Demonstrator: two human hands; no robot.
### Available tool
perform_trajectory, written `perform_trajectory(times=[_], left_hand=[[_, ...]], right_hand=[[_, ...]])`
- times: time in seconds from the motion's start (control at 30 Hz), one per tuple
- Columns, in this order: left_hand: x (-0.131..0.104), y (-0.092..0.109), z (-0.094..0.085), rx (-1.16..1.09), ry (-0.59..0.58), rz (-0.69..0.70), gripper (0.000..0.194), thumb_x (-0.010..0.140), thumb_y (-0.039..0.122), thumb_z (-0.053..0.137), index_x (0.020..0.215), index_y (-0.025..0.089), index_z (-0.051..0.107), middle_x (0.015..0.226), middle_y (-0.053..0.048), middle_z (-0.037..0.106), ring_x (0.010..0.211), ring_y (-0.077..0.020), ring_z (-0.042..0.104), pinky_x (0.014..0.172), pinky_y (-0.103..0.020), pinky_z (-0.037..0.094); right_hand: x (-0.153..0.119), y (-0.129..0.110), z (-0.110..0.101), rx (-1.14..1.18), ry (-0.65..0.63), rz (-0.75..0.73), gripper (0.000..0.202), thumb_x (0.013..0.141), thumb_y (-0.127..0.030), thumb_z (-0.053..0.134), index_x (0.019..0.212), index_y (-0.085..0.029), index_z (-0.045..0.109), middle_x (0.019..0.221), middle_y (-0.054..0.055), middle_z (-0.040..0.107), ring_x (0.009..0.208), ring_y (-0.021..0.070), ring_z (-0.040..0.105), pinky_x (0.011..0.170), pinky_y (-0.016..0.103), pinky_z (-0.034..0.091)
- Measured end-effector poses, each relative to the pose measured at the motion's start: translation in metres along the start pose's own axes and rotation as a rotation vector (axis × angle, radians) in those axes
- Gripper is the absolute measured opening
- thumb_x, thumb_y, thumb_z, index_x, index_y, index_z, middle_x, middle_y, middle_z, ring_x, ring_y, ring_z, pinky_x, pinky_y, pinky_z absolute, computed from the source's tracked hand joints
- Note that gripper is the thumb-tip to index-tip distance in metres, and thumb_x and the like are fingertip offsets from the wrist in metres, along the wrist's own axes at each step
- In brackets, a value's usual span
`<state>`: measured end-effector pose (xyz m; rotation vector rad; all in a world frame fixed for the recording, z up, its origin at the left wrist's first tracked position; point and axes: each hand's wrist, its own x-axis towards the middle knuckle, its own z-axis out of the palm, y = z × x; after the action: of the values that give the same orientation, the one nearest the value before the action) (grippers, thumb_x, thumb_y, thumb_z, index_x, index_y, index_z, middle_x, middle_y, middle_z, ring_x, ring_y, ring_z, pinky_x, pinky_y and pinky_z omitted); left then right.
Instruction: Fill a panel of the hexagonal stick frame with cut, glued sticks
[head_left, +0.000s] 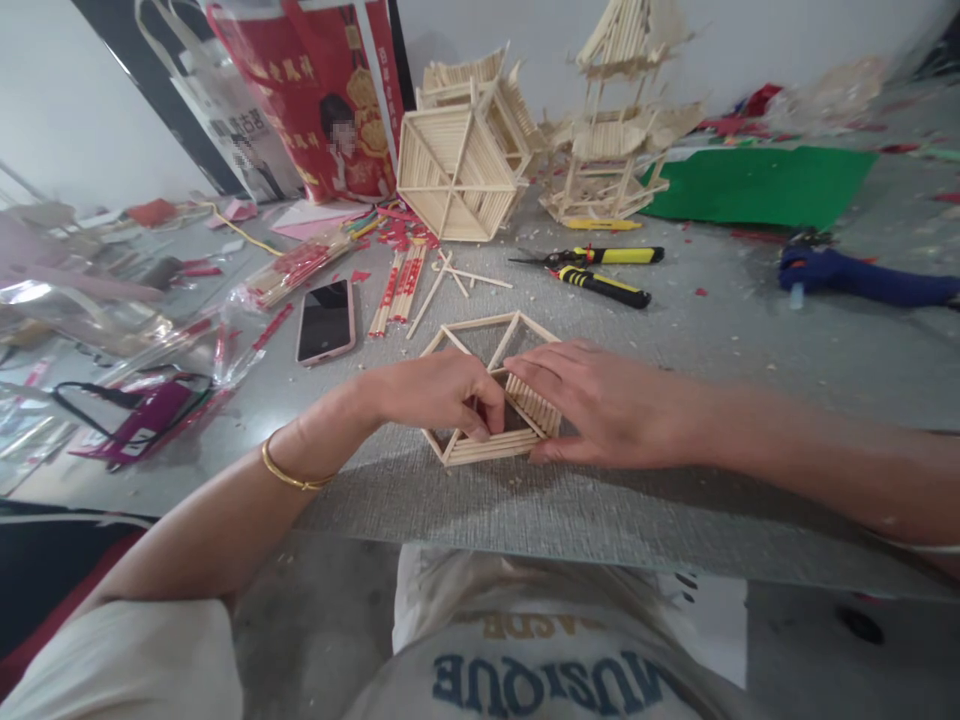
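Observation:
A flat hexagonal frame of thin wooden sticks (pixel 480 320) lies on the table before me, divided by spokes into triangles. Slats fill its right triangle, and a few lie along its near edge. My left hand (pixel 442 392) reaches into the near part of the frame with fingers bent and pressed together by the near slats; what they pinch, if anything, is hidden. Across the right side rests my right hand (pixel 592 400), its fingers over the slatted triangle and its thumb at the near corner, holding the frame down.
Beyond the frame are loose sticks (pixel 457 275), red-printed stick bundles (pixel 397 290), a phone (pixel 326 320) and yellow-black pliers (pixel 600 275). A hexagonal stick model (pixel 457 180) and stick tower (pixel 615 130) stand behind. At right lie a blue glue gun (pixel 862 275) and green sheet (pixel 757 185).

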<state>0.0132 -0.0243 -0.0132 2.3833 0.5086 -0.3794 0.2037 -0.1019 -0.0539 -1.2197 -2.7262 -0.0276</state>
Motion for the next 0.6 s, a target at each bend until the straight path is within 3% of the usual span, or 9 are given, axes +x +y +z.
perform_trajectory(times=[0.37, 0.6], left_hand=[[-0.0002, 0.0029, -0.0027, -0.018, -0.029, -0.024, 0.013, 0.073, 0.015, 0.061, 0.082, 0.017, 0.071, 0.070, 0.004, 0.068, 0.063, -0.0068, 0.058, 0.061, -0.016, 0.039], [0.0001, 0.0058, -0.0045, -0.081, -0.036, -0.034, 0.018, 0.072, 0.016, 0.060, 0.087, 0.016, 0.070, 0.069, 0.002, 0.068, 0.064, -0.0085, 0.059, 0.061, -0.017, 0.041]], right_hand=[[0.0020, -0.0021, -0.0045, -0.013, -0.020, -0.002, 0.071, 0.076, -0.050, 0.063, 0.124, 0.000, 0.046, 0.121, 0.023, 0.055, 0.112, 0.0329, 0.051, 0.093, 0.046, 0.042], [0.0022, -0.0005, -0.0027, 0.031, 0.011, -0.005, 0.063, 0.077, -0.048, 0.062, 0.122, -0.006, 0.048, 0.118, 0.020, 0.057, 0.111, 0.0313, 0.051, 0.092, 0.047, 0.040]])
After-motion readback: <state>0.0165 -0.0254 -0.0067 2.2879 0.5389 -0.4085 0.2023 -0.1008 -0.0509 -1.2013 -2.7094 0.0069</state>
